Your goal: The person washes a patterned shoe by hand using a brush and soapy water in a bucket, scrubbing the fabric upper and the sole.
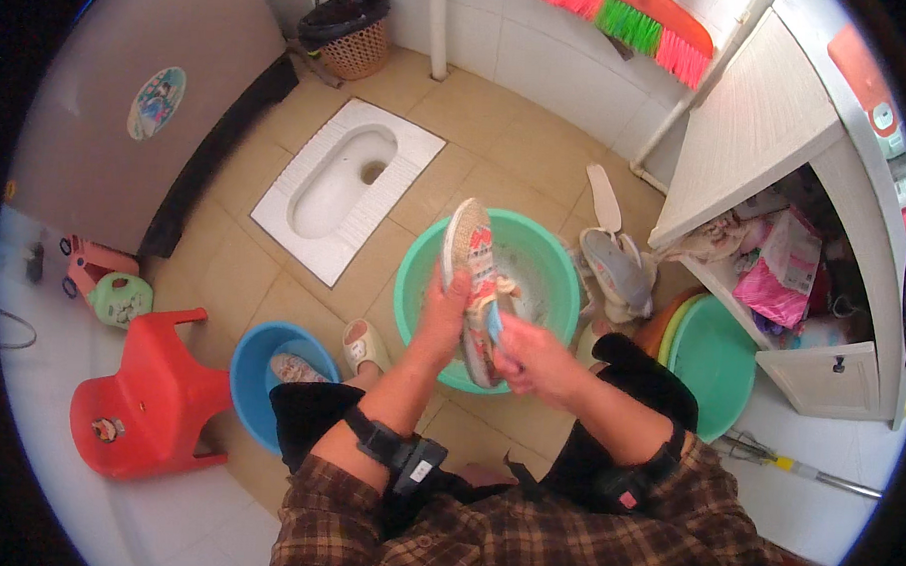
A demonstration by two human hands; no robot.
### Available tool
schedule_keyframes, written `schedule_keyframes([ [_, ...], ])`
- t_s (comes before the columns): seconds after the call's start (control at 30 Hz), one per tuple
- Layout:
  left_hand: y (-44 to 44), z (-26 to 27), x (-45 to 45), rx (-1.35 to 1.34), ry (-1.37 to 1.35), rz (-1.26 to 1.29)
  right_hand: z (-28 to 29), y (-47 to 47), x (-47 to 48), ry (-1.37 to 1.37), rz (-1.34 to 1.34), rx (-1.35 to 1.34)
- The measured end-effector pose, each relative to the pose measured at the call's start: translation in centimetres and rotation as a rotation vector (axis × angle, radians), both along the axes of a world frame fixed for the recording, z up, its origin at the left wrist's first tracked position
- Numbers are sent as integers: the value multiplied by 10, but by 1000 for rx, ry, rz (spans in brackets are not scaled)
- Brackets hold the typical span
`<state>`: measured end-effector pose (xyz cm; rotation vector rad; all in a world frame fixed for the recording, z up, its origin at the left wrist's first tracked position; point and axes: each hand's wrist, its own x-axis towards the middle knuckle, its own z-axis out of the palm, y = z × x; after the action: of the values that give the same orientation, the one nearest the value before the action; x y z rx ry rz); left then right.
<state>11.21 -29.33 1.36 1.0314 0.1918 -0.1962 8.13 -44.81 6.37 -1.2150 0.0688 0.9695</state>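
My left hand (446,309) grips a beige canvas shoe (466,235) with red and dark patterning by its side. The shoe is held toe away from me above a green plastic basin (566,264) with sudsy water in it. My right hand (536,357) is closed around a light-blue tool (494,322), probably a brush, which is at the shoe's opening. Most of that tool is hidden by the fingers, so its working end cannot be made out.
A blue basin (252,343) with a patterned shoe (296,367) stands left, beside a red plastic stool (157,392). Ahead is a squat toilet (314,196). More shoes (622,270), an insole (604,197), stacked basins (712,367) and an opened cabinet (759,99) are at right.
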Motion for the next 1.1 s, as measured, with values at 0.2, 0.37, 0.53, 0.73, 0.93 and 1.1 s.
schedule_keyframes([
  [0.2, 29, 26, 21, -158, 2, 50, -4, 0, -18, -699, 177, -351],
  [0.37, -8, 9, -8, -150, 105, 12, -18, 12, 12, -981, -94, -611],
  [0.53, 6, 26, 3, 28, -63, 72, -20, -2, 14, -1061, 84, -870],
  [0.73, 17, 16, 5, -158, -6, 98, -20, 23, -2, -1003, -46, -506],
  [0.93, -9, 13, -6, 242, -70, 192, -23, 20, 28, -986, 67, -860],
  [1.1, 14, 34, 12, 142, -60, 392, -19, 15, -4, -901, 201, -547],
])
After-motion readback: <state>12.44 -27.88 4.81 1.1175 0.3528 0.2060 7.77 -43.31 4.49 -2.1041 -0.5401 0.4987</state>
